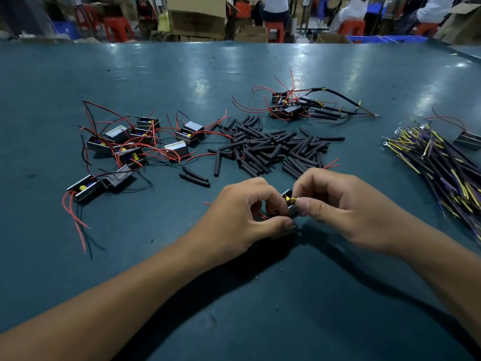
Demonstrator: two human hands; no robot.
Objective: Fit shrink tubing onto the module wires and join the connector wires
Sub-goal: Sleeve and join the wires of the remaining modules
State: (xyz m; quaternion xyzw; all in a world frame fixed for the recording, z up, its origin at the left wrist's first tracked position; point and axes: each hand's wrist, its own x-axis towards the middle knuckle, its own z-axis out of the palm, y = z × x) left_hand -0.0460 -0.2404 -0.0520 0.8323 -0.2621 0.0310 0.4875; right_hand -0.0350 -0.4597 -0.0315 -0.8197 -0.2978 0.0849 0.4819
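My left hand and my right hand meet over the table's near middle, both pinching one small black module with a yellow part; red wire shows under my left fingers. Most of the module is hidden by the fingers. A heap of black shrink tubing pieces lies just beyond the hands. Several loose modules with red and black wires lie to the left. A bundle of yellow and purple connector wires lies at the right.
A cluster of modules joined to black sleeved wires sits behind the tubing heap. One more module rests at the far right edge. The teal table stretches back to boxes, stools and seated people.
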